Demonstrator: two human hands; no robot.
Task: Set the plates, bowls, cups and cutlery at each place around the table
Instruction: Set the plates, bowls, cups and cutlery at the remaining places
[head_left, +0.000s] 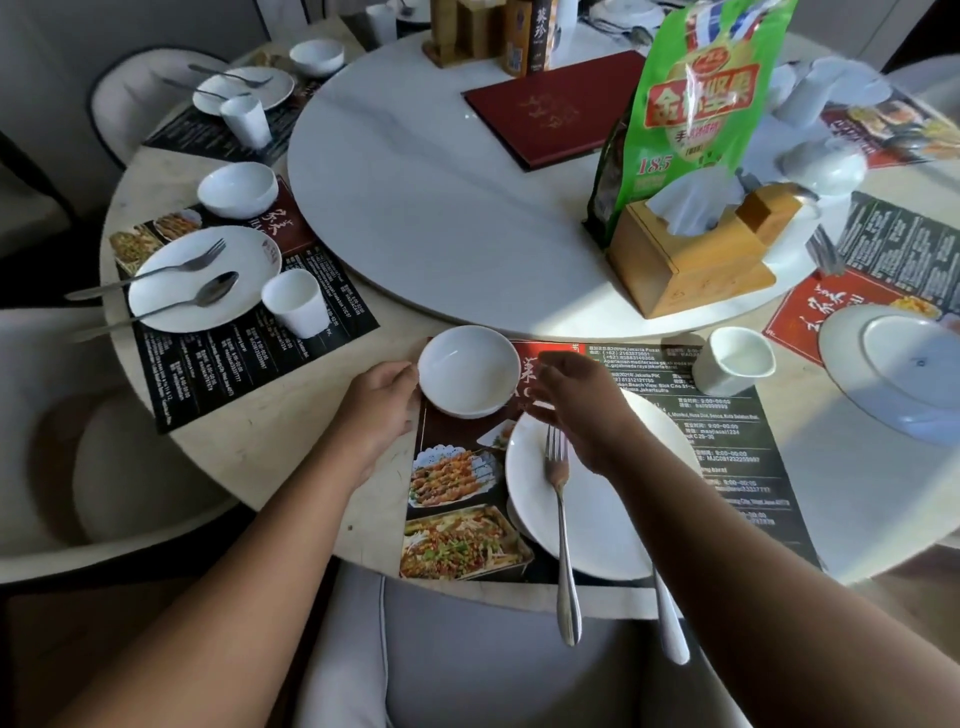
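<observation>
Tableware for the nearest place lies on a printed placemat (727, 467) at 6 o'clock on the round table (291, 415). Largest there is the white plate (597, 525), on the mat's middle, with a fork (563, 530) laid along it, handle hanging past the table edge toward the chair. A second handle (670, 623) shows beside it; its head is hidden under the right forearm. At 11 o'clock from the plate sits the small white bowl (467, 371), on the mat's top left corner. A white cup (732, 364) stands at the plate's 1 o'clock. The left hand (379, 400) touches the bowl's left rim, fingers loosely curled. The right hand (582, 410) hovers spread wide between bowl and plate, holding nothing.
</observation>
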